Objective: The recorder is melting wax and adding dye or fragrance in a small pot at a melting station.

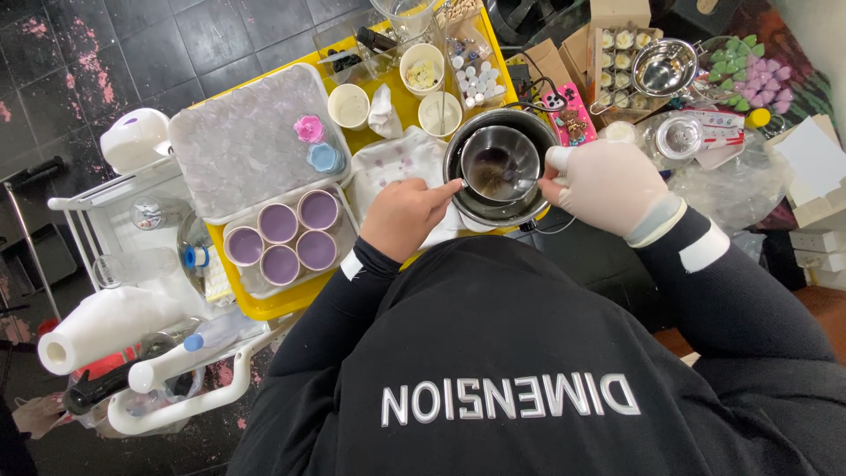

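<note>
A small steel pitcher (499,163) with a little dark liquid in it sits inside a round melting pot (460,196) on a yellow tray (269,307). My left hand (404,217), bare, is closed on a thin metal stirrer (451,186) whose tip reaches into the pitcher. At the pot's right rim my right hand (608,187), in a white glove, grips the pitcher's white handle (557,159). Both black sleeves come up from the bottom of the view.
Several round cups of purple wax (298,234) stand left of the pot, beside a white tray of clear pieces (233,145) with pink and blue flower shapes. White cups, small bottles, a steel bowl (665,67), a box of small candles, a paper roll (97,328) and a white cart surround them.
</note>
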